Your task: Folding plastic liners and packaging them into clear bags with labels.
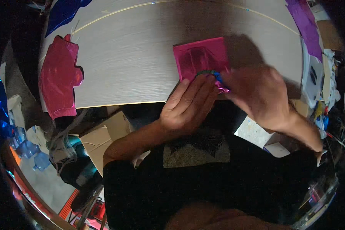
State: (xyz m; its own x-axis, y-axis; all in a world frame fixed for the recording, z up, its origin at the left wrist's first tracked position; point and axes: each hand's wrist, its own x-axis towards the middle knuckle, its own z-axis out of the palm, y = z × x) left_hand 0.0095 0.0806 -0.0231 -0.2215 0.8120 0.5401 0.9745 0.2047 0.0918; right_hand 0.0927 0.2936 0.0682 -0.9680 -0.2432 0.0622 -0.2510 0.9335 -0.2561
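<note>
A shiny pink foil piece (pixel 200 57), flat and roughly square, lies near the table's front edge. My left hand (pixel 189 100) rests on its near end, fingers stretched out side by side and pointing away from me. Close to those fingertips is a small bright blue and green thing (pixel 217 76), mostly covered, its kind unclear. Crumpled shiny pink-purple material (pixel 222 89) pokes out beside the left fingers. Just right of it, my right hand (pixel 260 96) is smeared by motion, so its fingers cannot be made out.
More pink foil (pixel 59 78) is heaped at the table's left, with dark blue foil (pixel 63 15) behind it. Purple foil (pixel 306 28) hangs at the right edge of the pale table (pixel 122 65). Below left are a cardboard box (pixel 103 138) and clear blue bottles (pixel 28 149).
</note>
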